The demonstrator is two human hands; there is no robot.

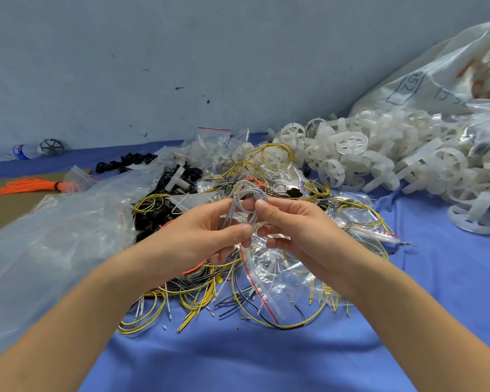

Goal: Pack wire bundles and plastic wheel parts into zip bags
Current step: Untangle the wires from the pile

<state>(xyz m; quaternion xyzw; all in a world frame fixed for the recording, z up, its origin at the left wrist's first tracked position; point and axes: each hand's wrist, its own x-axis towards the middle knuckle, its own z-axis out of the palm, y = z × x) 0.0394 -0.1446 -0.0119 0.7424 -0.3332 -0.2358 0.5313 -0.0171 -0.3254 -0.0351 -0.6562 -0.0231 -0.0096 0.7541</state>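
orange wire bundle [37,185] lying at the left edge of the blue table [238,349], beside a large clear plastic sheet [54,236]. black plastic parts [150,210] heaped just right of that. above the table's middle, left hand [201,236] and right hand [289,230] both pinching a coiled white wire bundle [248,199], over a small zip bag [266,275] and loose yellow wires [198,301]. white plastic wheel parts [379,159] piled toward the far right edge, against a big printed bag [436,80].
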